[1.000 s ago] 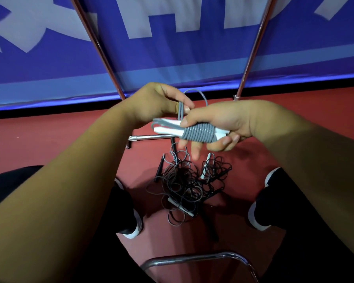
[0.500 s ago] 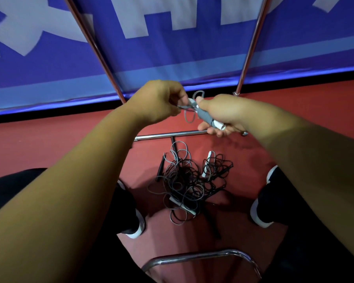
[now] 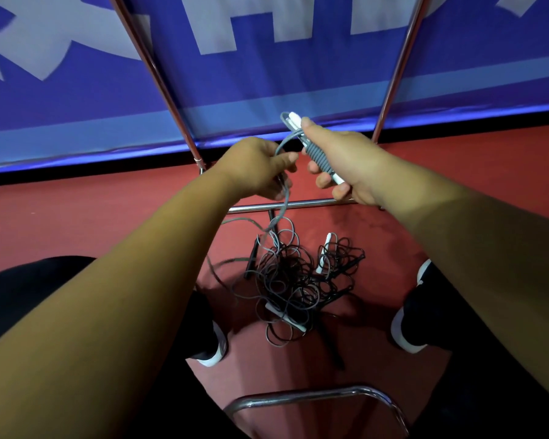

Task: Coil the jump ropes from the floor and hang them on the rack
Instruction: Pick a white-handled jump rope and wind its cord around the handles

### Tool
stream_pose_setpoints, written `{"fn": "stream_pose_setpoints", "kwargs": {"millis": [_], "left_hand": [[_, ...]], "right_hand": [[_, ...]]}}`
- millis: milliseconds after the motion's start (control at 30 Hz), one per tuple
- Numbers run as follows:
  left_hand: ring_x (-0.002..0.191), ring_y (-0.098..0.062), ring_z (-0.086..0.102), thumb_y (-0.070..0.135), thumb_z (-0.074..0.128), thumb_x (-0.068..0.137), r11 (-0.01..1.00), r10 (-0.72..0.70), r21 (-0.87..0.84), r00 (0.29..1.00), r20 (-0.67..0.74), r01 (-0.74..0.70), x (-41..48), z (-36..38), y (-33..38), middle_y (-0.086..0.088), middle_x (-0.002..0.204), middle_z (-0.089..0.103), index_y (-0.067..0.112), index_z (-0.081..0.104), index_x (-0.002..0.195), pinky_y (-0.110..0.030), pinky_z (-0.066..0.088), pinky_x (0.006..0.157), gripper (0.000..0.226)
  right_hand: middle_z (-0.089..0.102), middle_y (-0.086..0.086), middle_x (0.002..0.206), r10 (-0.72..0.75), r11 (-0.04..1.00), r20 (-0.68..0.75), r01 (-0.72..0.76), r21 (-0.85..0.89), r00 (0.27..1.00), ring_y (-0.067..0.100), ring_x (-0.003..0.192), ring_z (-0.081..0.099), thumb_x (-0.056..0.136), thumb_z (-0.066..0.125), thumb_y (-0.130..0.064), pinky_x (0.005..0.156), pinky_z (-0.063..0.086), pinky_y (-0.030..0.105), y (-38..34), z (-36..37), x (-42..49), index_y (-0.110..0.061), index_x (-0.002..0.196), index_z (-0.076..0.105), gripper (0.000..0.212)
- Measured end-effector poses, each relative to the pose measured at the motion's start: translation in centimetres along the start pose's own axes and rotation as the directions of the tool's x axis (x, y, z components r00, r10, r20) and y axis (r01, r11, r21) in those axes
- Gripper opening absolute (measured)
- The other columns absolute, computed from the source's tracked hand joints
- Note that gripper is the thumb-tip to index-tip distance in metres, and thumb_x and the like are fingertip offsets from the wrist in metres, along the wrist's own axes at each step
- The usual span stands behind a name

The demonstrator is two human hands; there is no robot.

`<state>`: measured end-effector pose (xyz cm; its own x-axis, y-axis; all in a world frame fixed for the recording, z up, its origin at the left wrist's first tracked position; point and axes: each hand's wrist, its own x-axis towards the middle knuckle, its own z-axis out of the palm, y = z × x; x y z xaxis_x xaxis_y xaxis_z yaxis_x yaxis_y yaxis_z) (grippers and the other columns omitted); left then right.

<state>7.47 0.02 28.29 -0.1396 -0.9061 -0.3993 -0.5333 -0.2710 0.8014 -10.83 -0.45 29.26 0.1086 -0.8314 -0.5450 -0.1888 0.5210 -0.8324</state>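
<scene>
My right hand (image 3: 339, 163) grips a coiled grey jump rope (image 3: 318, 156), its cord wound tightly round the two white handles, which poke out above and below my fingers. A loose grey cord (image 3: 284, 198) runs from the bundle's top through my left hand (image 3: 260, 167), which pinches it, and hangs down to the floor. Below, a tangled pile of jump ropes (image 3: 298, 280) with black and grey cords and white handles lies on the red floor. The rack (image 3: 286, 205) shows as a metal crossbar behind my hands, with two slanted poles.
A blue banner (image 3: 267, 74) with white letters hangs behind the rack. My two shoes (image 3: 214, 346) (image 3: 406, 331) flank the pile. A curved metal chair tube (image 3: 314, 397) sits at the bottom centre. Red floor stretches left and right.
My right hand has turned the bundle more upright and lifted it. My left hand has dropped lower, and a length of grey cord now trails from it to the floor.
</scene>
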Motion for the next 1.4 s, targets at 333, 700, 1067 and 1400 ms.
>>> {"fn": "stream_pose_setpoints", "kwargs": {"millis": [333, 700, 1067, 1400], "left_hand": [[0.103, -0.043, 0.071, 0.038, 0.041, 0.112, 0.879, 0.242, -0.457, 0.953, 0.181, -0.137, -0.8, -1.6, 1.7, -0.011, 0.083, 0.072, 0.004, 0.070, 0.114, -0.042, 0.052, 0.099, 0.044], [0.066, -0.025, 0.051, 0.027, 0.052, 0.110, 0.967, 0.204, 0.084, 0.929, 0.310, -0.240, -1.0, -1.8, 0.3, -0.007, 0.077, 0.067, 0.010, 0.077, 0.109, -0.035, 0.045, 0.068, 0.030], [0.071, -0.030, 0.067, 0.026, 0.051, 0.110, 0.970, 0.050, 0.221, 0.971, 0.234, -0.103, -1.0, -1.9, -0.2, -0.011, 0.078, 0.076, 0.005, 0.072, 0.105, -0.058, 0.056, 0.075, 0.030], [0.070, -0.019, 0.065, -0.006, 0.058, 0.096, 0.958, 0.210, 0.110, 0.912, 0.352, -0.263, -2.5, -3.4, 1.6, -0.012, 0.081, 0.074, 0.016, 0.075, 0.087, -0.037, 0.051, 0.069, 0.029]], "right_hand": [[0.062, 0.003, 0.085, 0.039, 0.996, -0.016, -0.037, 0.082, 0.999, 0.011, 0.051, 0.049, 0.085, 0.064, -0.065, 0.043, 0.023, 0.019, -0.4, -1.2, 0.9, -0.018, 0.117, 0.073, 0.058], [0.062, 0.002, 0.078, 0.006, 0.999, 0.093, -0.010, 0.036, 0.996, 0.011, 0.051, 0.041, 0.089, 0.070, -0.057, 0.045, 0.019, 0.018, -1.8, -1.5, -0.4, -0.022, 0.103, 0.067, 0.038], [0.060, 0.003, 0.073, 0.009, 0.988, 0.306, 0.038, -0.147, 0.952, 0.015, 0.048, 0.047, 0.100, 0.060, -0.056, 0.044, 0.044, 0.024, -1.4, -0.8, -1.6, -0.015, 0.111, 0.068, 0.044], [0.064, 0.012, 0.072, 0.186, 0.967, 0.664, -0.014, -0.255, 0.724, 0.013, 0.041, 0.047, 0.098, 0.053, -0.048, 0.048, 0.048, 0.027, -1.9, -2.0, -2.8, -0.006, 0.112, 0.066, 0.046]]}}
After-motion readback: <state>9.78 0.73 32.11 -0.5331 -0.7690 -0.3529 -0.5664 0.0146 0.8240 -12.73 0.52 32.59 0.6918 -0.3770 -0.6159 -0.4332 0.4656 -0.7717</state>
